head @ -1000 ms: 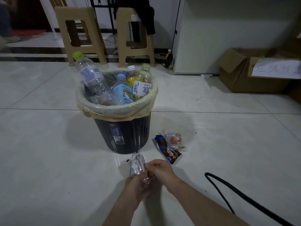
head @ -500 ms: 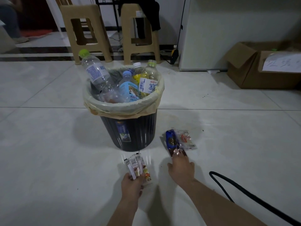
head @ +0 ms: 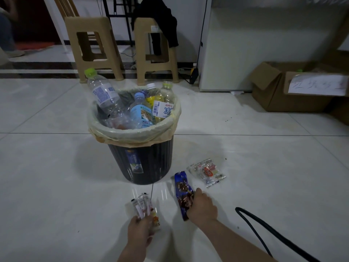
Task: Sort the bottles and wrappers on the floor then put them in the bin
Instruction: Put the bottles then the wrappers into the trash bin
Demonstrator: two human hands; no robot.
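At the lower centre of the frame, a bundle of small clear wrappers (head: 142, 207) is gripped in the left hand (head: 139, 229), with the fingers curled round its lower end, close above the tiled floor (head: 56, 186). To the right, a blue wrapper (head: 182, 190) lying on the floor is grasped at its lower half by the right hand (head: 203, 207), fingers bent over it. A clear wrapper with red print (head: 206, 172) lies near it, further up and right. At mid-frame, the lined black bin (head: 143, 161) is packed with plastic bottles (head: 105, 95). A black cable (head: 264, 229) crosses the lower right.
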